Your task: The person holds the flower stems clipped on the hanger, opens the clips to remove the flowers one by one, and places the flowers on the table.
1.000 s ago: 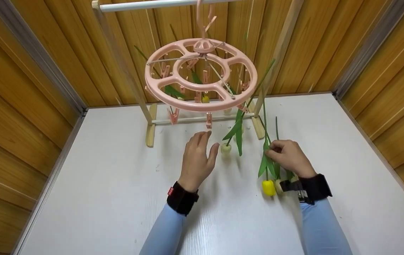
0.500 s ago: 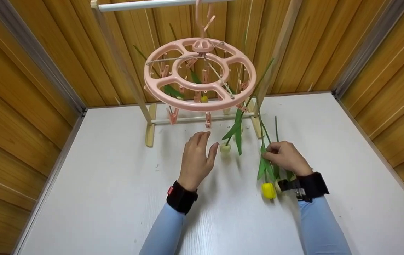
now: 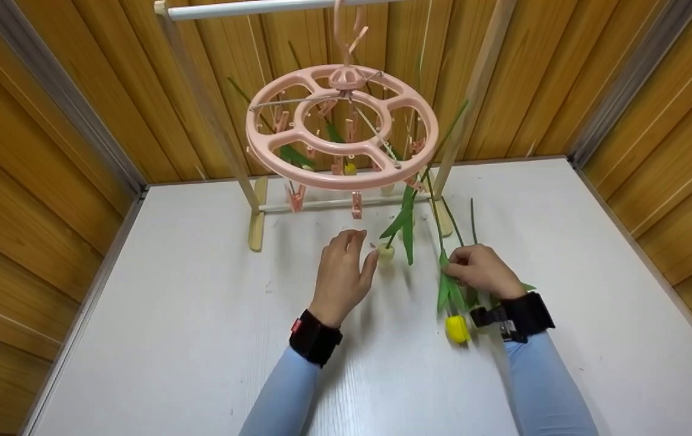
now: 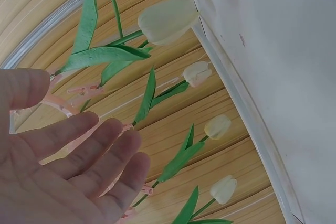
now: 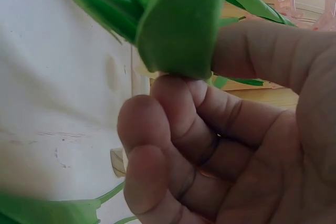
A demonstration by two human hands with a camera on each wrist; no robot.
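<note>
Now: tulips under pink peg hanger (image 3: 342,128).
R hand (image 3: 482,270) pinches leaves of yellow tulip (image 3: 457,328), bloom hanging just above table (image 3: 170,315); L hand (image 3: 341,278) fingers relaxed, holding nothing, beside hanging cream tulip (image 3: 385,253).

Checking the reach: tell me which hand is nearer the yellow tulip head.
Right. The right hand grips leaves just above the yellow tulip head; the left hand is off to its left, open.

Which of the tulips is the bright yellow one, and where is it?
The yellow tulip hangs head down from the stems the right hand grips, near that wrist. The tulip by the left hand, the cream tulip, is pale.
</note>
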